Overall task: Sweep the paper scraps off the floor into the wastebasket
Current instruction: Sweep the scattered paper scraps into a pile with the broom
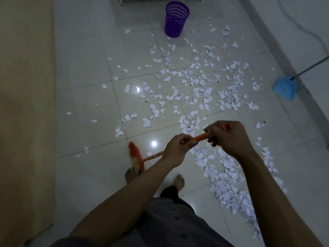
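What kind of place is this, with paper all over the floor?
Probably a room indoors, maybe in a home or office. It has a shiny tiled floor, a purple wastebasket, an orange broom and a blue dustpan.

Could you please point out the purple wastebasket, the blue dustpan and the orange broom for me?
Purple perforated plastic wastebasket (175, 20): head view, on its front wall.
Blue plastic dustpan (284, 88): head view, on the pan's top face.
Orange plastic broom (136, 155): head view, on its bristled head.

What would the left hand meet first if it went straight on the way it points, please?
Most likely the right hand, gripping the broom handle just ahead; depth is hard to judge.
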